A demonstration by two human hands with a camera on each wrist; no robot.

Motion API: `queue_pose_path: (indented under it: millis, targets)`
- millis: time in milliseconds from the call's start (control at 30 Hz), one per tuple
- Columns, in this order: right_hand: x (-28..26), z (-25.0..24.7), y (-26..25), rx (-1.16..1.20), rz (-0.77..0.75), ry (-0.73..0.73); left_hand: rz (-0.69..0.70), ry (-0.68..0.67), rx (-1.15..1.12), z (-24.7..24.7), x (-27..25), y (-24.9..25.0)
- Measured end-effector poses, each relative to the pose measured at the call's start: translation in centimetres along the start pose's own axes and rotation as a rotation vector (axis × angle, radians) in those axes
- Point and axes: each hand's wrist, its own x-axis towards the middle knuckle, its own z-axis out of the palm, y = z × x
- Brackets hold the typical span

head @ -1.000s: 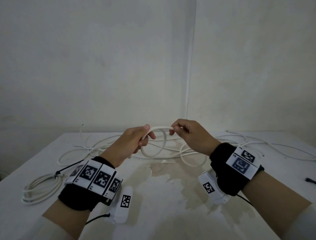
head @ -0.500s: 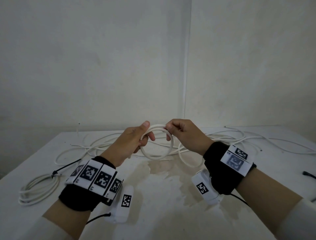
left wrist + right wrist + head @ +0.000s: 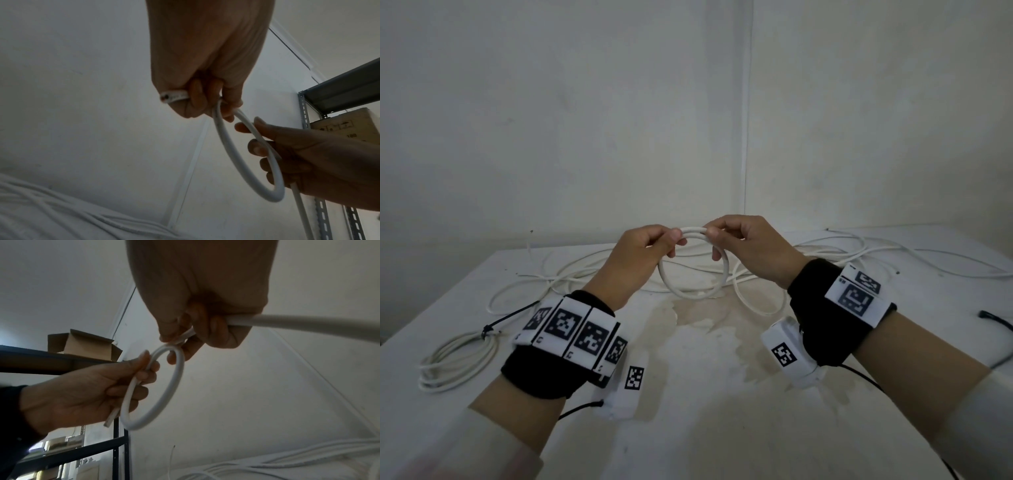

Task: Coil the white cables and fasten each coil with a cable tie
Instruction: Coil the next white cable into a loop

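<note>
Both hands hold a thick white cable in the air above the table (image 3: 688, 428). The cable is bent into one small loop (image 3: 693, 294) (image 3: 246, 162) (image 3: 164, 394). My left hand (image 3: 643, 250) pinches the top of the loop by the cable's cut end (image 3: 172, 97). My right hand (image 3: 743, 240) (image 3: 195, 331) pinches the same top from the right, and the rest of the cable (image 3: 308, 324) runs out of it toward the table. Loose white cable (image 3: 859, 253) sprawls over the far side of the table.
A finished coil (image 3: 458, 359) with a black tie (image 3: 489, 330) lies at the left edge. Another black tie (image 3: 996, 320) lies at the right edge. Walls meet in a corner behind. Metal shelving with cardboard boxes (image 3: 82, 344) stands beside the table.
The hands have drawn closer together at the top of the loop and risen a little. The loop has closed into a full ring.
</note>
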Motion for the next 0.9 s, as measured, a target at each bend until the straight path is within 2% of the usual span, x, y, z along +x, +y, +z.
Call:
queue_pose_path:
  millis: [133, 233, 300, 633, 900]
  targets:
    - [-0.2, -0.1, -0.4, 0.008, -0.012, 0.011, 0.057, 0.043, 0.011, 0.4, -0.1, 0.1]
    - [-0.2, -0.5, -0.5, -0.01, 0.024, 0.018, -0.074, 0.01, -0.092, 0.4, 0.0, 0.2]
    - [-0.3, -0.6, -0.5, -0.005, 0.054, 0.001, -0.105, -0.013, -0.104, 0.5, -0.1, 0.4]
    - [-0.9, -0.8, -1.7, 0.023, 0.101, 0.021, -0.059, 0.126, -0.106, 0.8, -0.1, 0.4]
    - [-0.2, -0.1, -0.4, -0.057, 0.065, 0.056, 0.024, 0.192, 0.043, 0.7, 0.1, -0.3]
